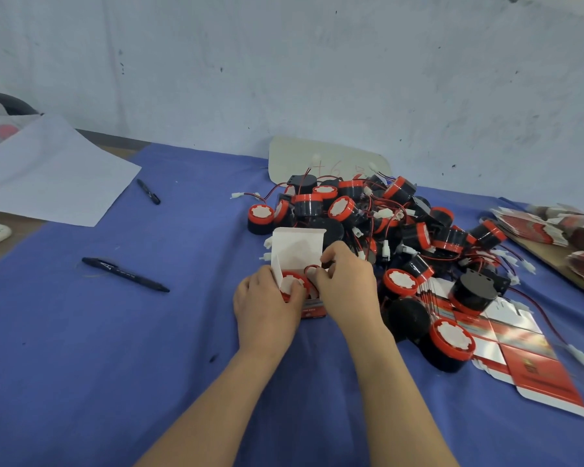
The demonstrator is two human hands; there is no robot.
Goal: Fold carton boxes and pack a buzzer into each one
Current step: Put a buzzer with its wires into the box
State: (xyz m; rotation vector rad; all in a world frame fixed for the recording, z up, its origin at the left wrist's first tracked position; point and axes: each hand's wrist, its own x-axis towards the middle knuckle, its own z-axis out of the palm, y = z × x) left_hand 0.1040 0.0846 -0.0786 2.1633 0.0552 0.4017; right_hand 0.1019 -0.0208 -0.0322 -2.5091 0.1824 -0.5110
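Box [297,251], one, holds one buzzer [290,284]; left hand [267,306], right hand [348,284] grip it.

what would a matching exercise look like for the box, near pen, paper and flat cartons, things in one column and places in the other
Things
1. box
2. near pen
3. paper
4. flat cartons

Places
A. far left, one corner over the cloth
B. between left hand and right hand, buzzer inside
C. near right, partly under the pile
D. on the cloth, left of the hands

Pairs: 1-B, 2-D, 3-A, 4-C
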